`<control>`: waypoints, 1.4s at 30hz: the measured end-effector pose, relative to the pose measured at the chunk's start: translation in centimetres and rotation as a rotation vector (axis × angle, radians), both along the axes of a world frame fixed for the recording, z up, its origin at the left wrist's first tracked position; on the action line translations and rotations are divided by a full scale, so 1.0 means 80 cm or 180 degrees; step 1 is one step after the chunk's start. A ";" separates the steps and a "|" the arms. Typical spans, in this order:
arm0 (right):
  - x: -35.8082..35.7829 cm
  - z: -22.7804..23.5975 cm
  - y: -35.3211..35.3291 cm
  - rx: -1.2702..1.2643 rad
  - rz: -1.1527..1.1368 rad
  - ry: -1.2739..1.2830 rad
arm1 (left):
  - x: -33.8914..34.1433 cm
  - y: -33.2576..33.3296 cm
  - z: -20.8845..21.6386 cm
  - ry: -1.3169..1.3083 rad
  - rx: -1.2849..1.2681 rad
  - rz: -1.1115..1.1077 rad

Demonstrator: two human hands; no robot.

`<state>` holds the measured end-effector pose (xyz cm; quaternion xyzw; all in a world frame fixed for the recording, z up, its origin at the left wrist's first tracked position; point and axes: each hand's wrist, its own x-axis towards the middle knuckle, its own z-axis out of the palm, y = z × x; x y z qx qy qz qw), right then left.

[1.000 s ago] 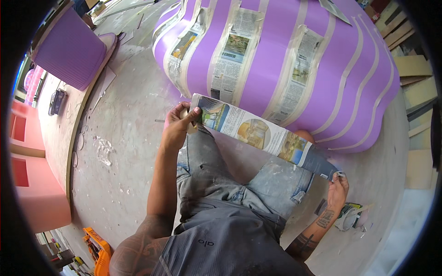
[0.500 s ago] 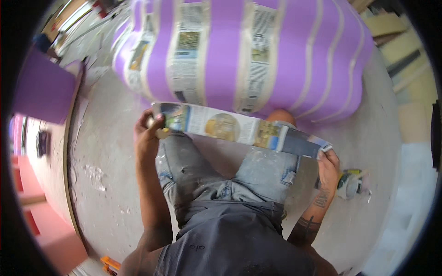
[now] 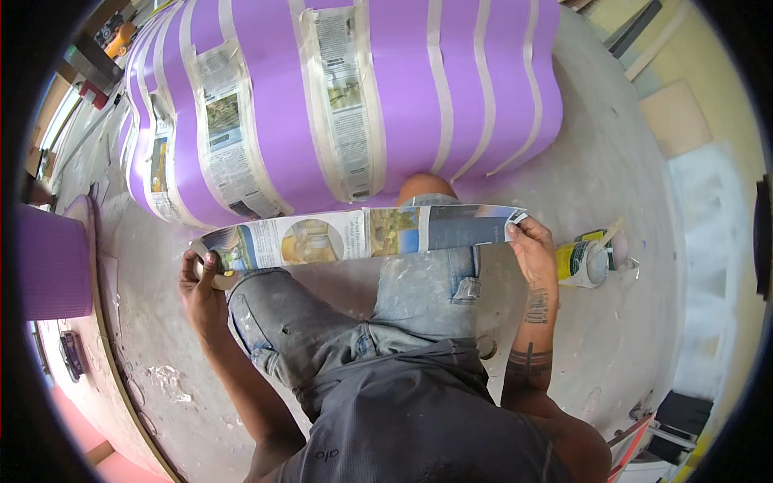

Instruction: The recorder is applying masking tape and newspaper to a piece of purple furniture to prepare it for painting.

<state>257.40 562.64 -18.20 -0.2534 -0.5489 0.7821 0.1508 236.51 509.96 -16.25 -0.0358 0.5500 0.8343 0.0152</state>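
A long strip of printed newspaper [image 3: 350, 236] stretches across above my knees. My left hand [image 3: 201, 294] pinches its left end and also holds a roll of masking tape [image 3: 225, 282]. At the other end, my right hand [image 3: 533, 249] grips the strip between thumb and fingers. Just beyond it stands a large, rounded purple form [image 3: 407, 88] with wavy sides. Pale masking tape lines [image 3: 443, 88] run down it. Newspaper strips [image 3: 342, 88] cover some bands between the tape lines on its left and middle.
Yellow-labelled cans [image 3: 581, 264], one with a stick, stand on the grey floor [image 3: 612, 177] right of my right hand. A smaller purple piece [image 3: 52, 262] and a board edge [image 3: 105, 322] lie at the left. Pale panels [image 3: 696, 241] line the right side.
My view has turned right, so the purple form appears shifted left. The newspaper strip, still held at both ends, now hangs more level than before.
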 end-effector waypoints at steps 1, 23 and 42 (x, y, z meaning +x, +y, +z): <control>0.000 0.000 0.000 -0.0026 0.0041 -0.0002 | 0.001 -0.001 0.004 0.0034 0.0019 -0.0009; -0.163 0.251 -0.237 0.3842 0.0982 0.1938 | 0.023 0.171 0.228 0.2575 -0.1485 -0.0719; -0.156 0.281 -0.252 0.3375 0.0484 0.1803 | 0.030 0.209 0.203 0.1640 0.0237 0.0046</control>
